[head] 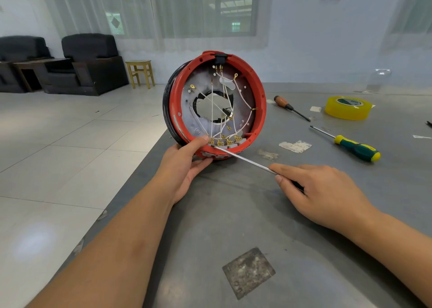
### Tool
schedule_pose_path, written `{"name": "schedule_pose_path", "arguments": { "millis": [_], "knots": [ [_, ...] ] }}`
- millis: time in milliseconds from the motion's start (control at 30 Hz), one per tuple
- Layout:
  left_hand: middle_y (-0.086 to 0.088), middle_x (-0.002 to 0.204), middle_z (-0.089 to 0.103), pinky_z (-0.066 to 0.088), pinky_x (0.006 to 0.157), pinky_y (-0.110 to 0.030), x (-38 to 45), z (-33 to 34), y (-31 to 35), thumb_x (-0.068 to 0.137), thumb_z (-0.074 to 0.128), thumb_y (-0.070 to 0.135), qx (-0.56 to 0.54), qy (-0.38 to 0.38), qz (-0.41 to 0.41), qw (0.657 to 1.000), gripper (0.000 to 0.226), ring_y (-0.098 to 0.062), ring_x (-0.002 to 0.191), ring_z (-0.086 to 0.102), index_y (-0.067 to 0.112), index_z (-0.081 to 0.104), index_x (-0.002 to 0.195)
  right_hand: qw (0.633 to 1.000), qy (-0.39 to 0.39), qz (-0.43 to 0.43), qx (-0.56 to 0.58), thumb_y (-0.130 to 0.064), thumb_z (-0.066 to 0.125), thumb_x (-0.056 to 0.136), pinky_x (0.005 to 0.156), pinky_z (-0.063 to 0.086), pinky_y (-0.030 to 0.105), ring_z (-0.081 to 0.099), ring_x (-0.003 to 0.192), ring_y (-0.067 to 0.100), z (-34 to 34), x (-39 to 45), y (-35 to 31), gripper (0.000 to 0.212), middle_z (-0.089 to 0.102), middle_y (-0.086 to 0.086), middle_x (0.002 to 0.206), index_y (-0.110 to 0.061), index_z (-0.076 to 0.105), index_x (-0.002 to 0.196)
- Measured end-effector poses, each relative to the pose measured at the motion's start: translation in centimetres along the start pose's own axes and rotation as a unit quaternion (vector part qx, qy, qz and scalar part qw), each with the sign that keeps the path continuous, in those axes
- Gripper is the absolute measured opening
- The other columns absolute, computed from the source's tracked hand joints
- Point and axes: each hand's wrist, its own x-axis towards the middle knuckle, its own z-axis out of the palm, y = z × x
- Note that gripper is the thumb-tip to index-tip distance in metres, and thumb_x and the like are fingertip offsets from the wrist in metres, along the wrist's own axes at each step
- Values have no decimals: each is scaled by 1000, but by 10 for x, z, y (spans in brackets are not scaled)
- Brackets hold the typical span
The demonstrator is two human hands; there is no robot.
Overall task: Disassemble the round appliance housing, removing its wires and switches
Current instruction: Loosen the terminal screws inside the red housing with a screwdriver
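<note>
The round red housing [261, 92] stands on its edge on the grey table, its open side facing me. White wires [212, 111] with brass terminals cross its inside and run to a row of white switches [230, 144] at the bottom rim. My left hand [187, 165] grips the lower left rim, thumb inside by the switches. My right hand [322, 193] holds a screwdriver, its handle hidden in the palm. The steel shaft [245, 160] points up-left, and its tip touches the switch row.
On the table to the right lie a wooden-handled screwdriver [284, 103], a green and yellow screwdriver [357, 147], a roll of yellow tape [348, 108] and tape scraps [295, 146]. The table's left edge [131, 190] drops to a tiled floor. Black armchairs and a wooden stool stand far left.
</note>
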Motion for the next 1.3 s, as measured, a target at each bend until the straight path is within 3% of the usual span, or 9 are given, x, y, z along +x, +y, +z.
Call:
{"name": "schedule_pose_path", "arguments": {
  "millis": [100,333,433,533,633,733,1000,1300],
  "knots": [
    [-15,111,80,65,81,-38,2,-4,3,89,82,11,9,5,-14,1000,43,-27,102,78,1,65,127,1000,-3,-1,-13,-61,24,97,66,53,31,67,96,17,-1,1,1,48,72,-20,108,-57,49,138],
    [-18,116,78,65,84,-39,1,-6,3,90,78,4,20,-11,-4,1000,35,-28,104,78,-1,65,122,1000,-6,-2,-25,-62,24,96,68,55,33,67,99,17,-1,2,4,48,71,-22,112,-59,47,138],
    [-20,119,76,65,86,-44,-1,-5,3,87,81,1,10,-11,10,1000,48,-32,103,78,1,59,130,1000,-9,-1,-21,-61,28,96,68,56,34,67,98,15,-3,3,6,45,72,-21,110,-59,48,136],
    [-20,119,76,62,92,-53,-2,-6,2,83,83,-3,2,-16,33,999,65,-39,102,77,14,48,135,1000,-11,-9,-14,-59,31,96,67,57,35,68,94,16,-8,4,7,45,73,-21,106,-58,53,135],
    [-20,117,76,61,93,-55,-4,-6,1,83,82,-5,8,-32,43,999,66,-41,103,76,15,46,135,1000,-22,-15,-13,-58,33,94,68,57,36,69,96,19,-15,6,9,45,74,-20,108,-57,55,133],
    [-20,113,77,63,90,-52,-5,-5,0,84,80,-7,31,-33,50,998,63,-40,102,77,12,48,134,999,-21,-27,-33,-55,36,95,63,54,34,68,94,20,-22,9,11,42,75,-18,105,-57,57,131],
    [-20,125,70,63,90,-52,-7,-6,-2,80,85,-6,63,-34,62,996,65,-37,103,77,8,52,134,998,-38,-37,-39,-56,33,95,63,54,34,67,94,19,-27,9,15,45,74,-15,107,-55,58,133],
    [-23,117,75,65,81,-45,-3,-9,-3,83,82,-6,42,-32,59,997,55,-38,100,78,4,54,128,998,-57,-12,23,-67,21,92,77,58,39,68,104,17,-9,4,7,58,73,-17,116,-53,51,140]
  ]
}}
